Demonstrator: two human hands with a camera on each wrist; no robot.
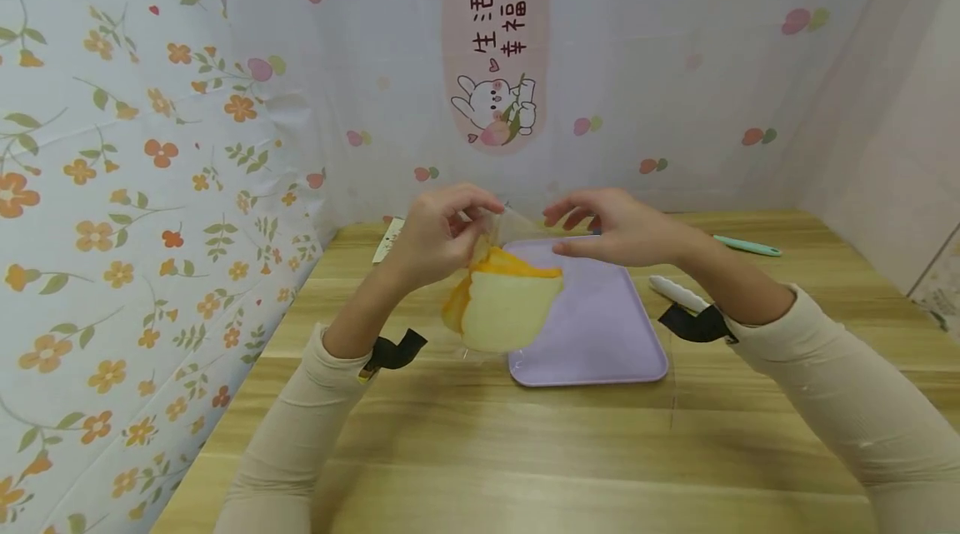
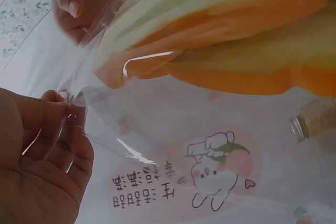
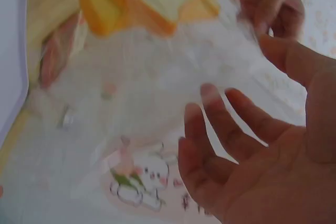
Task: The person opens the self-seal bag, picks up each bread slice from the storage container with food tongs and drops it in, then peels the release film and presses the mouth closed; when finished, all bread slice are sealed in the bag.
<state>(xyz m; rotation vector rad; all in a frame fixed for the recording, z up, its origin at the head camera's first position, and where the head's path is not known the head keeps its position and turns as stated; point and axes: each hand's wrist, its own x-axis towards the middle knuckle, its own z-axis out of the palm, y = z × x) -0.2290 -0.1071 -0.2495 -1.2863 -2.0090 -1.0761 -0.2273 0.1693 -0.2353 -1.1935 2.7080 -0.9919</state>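
A clear plastic bag (image 1: 517, 224) hangs above the table, with pale yellow, orange-crusted bread slices (image 1: 512, 313) inside. My left hand (image 1: 444, 230) pinches the bag near its upper end; in the left wrist view the fingertips (image 2: 67, 109) gather the film. To the right of the bag, my right hand (image 1: 618, 227) has its fingers spread and slightly bent. The right wrist view shows that hand (image 3: 262, 135) beside the film, gripping nothing; whether its fingertips touch the film I cannot tell. Part of the tray behind is hidden by the bread.
A lilac tray (image 1: 592, 330) lies on the wooden table (image 1: 525, 451). To its right are a white-handled item (image 1: 677, 294) and a mint-green utensil (image 1: 747, 246). A pale card (image 1: 387, 240) lies at the back left. The left wrist view includes a metal-lidded jar (image 2: 312, 121).
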